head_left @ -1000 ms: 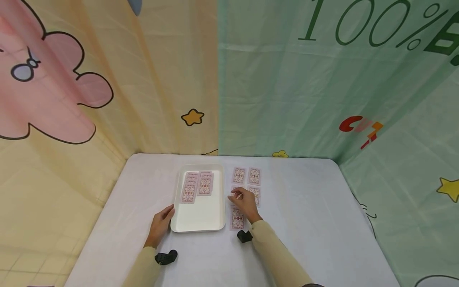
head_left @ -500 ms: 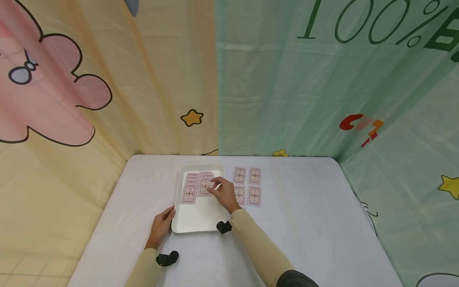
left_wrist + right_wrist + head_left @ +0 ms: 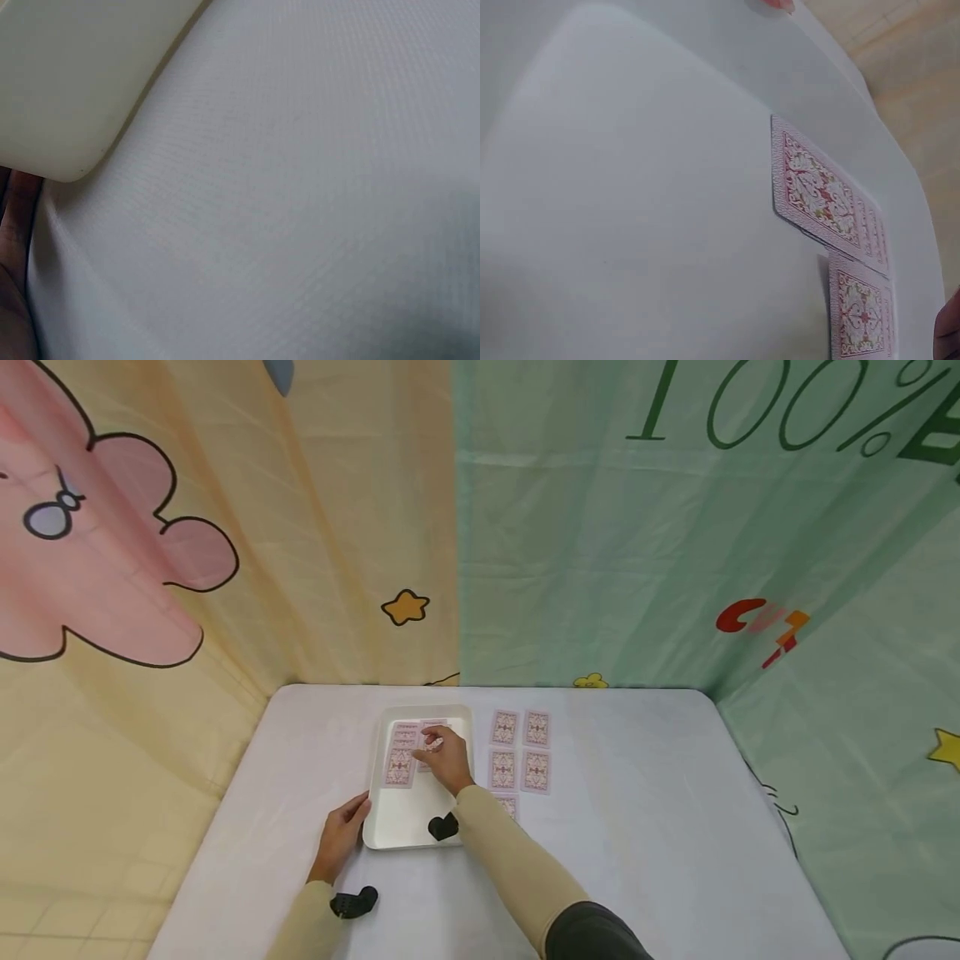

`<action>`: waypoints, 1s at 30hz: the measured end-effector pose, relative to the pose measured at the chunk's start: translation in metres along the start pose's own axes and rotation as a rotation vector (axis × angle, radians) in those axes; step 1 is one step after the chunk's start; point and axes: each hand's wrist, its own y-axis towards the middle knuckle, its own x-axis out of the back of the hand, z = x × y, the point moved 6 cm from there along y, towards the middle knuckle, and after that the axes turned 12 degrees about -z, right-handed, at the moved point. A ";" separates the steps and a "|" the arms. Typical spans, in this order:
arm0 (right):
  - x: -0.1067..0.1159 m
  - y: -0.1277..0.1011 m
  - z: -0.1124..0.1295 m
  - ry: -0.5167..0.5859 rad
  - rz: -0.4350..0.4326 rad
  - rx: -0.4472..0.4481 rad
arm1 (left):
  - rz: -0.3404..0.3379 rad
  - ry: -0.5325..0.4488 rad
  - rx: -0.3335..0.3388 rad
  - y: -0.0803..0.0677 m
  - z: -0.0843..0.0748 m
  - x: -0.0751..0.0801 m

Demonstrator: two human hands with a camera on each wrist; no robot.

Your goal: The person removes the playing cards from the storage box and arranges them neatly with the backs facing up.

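Right hand (image 3: 448, 760) over white tray (image 3: 408, 827), fingers curled at right-hand card pile (image 3: 432, 732); grasp on card not discernible. Left hand (image 3: 339, 835) relaxed, fingertips touching tray's near-left corner. Left-hand card pile (image 3: 399, 758) alongside. Five loose cards (image 3: 520, 750) on table (image 3: 637, 827), right of tray.

On the table (image 3: 637, 827) the tray (image 3: 408, 828) with two overlapping card rows (image 3: 400, 758) lies left of five loose cards (image 3: 520, 749) set in pairs.

Tray (image 3: 378, 835) near half bare; table (image 3: 637, 810) right of cards (image 3: 520, 750) open.
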 end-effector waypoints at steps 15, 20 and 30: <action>-0.026 0.007 -0.018 -0.052 0.024 -0.161 | -0.027 -0.038 -0.018 -0.005 -0.007 -0.004; -0.035 0.007 -0.023 -0.086 0.032 -0.180 | -0.038 -0.028 -0.032 -0.007 -0.007 -0.001; -0.048 0.007 -0.029 -0.171 0.034 -0.207 | -0.031 -0.024 -0.037 -0.006 -0.006 0.001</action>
